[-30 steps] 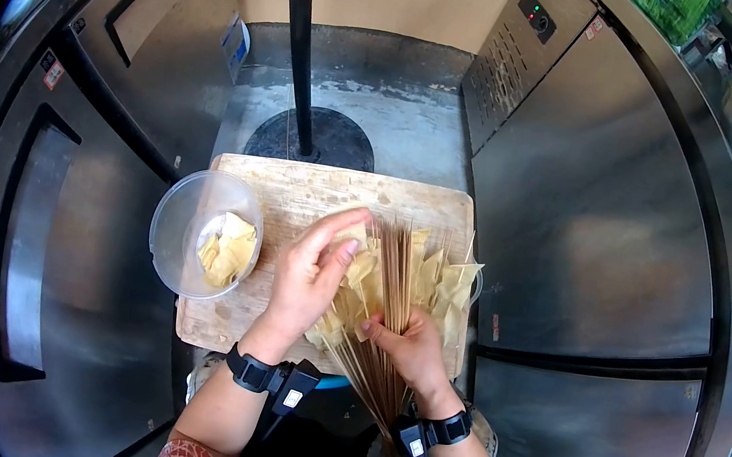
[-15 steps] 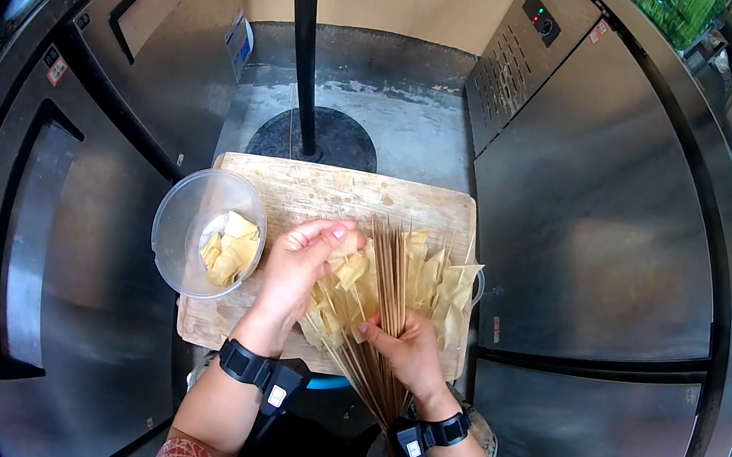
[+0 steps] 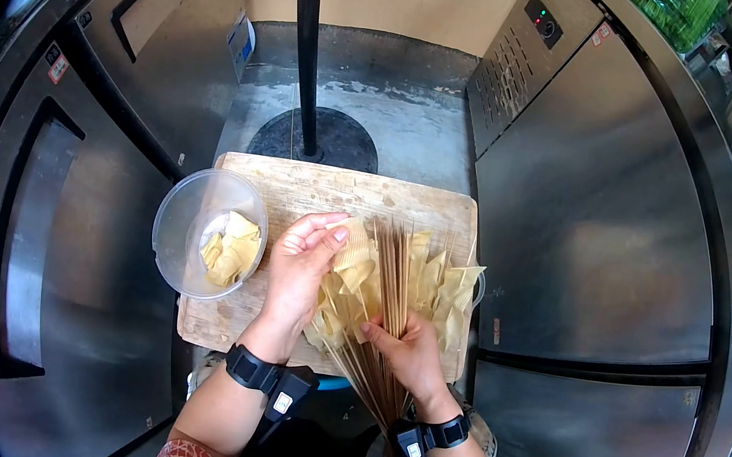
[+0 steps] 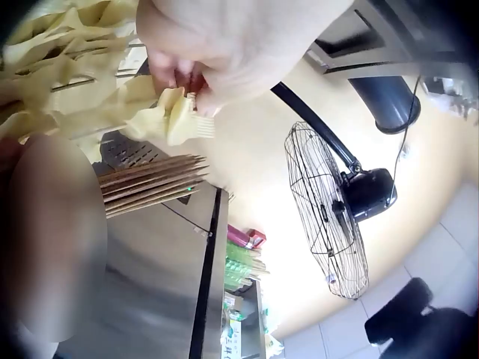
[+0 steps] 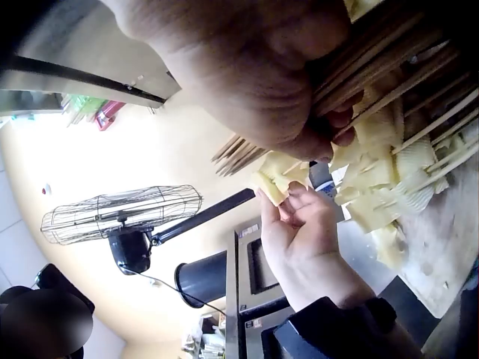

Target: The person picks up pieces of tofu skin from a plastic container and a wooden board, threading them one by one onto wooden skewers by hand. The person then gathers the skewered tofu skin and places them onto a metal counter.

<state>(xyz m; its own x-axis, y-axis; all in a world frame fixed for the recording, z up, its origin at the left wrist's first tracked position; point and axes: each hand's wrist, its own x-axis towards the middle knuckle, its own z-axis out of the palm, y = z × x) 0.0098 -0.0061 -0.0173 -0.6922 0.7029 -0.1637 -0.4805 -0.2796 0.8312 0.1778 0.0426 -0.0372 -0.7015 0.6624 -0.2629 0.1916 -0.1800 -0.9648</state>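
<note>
The left hand (image 3: 297, 266) pinches a pale yellow ridged sheet (image 3: 353, 243) between thumb and fingers, just left of the stick tips. The same folded sheet (image 5: 278, 176) shows at the left fingertips in the right wrist view. Curled round a bundle of thin brown sticks (image 3: 392, 279), the right hand (image 3: 409, 352) holds them at mid-length, tips pointing away from the body. More yellow sheets (image 3: 453, 297), some threaded on sticks, lie beside and under the bundle. In the left wrist view, the sticks (image 4: 153, 183) stand out below the pinched sheet (image 4: 178, 123).
A wooden board (image 3: 297, 183) lies under the work. At its left edge stands a clear round tub (image 3: 166, 242) with yellow pieces (image 3: 232, 252) inside. Steel cabinets (image 3: 612, 207) flank both sides. Behind the board, a black pole rises from a round base (image 3: 351, 138).
The left hand has drawn back slightly left from the stick tips, and its fingers have closed in a pinch on the sheet, which now shows more fully. The right hand keeps its hold.
</note>
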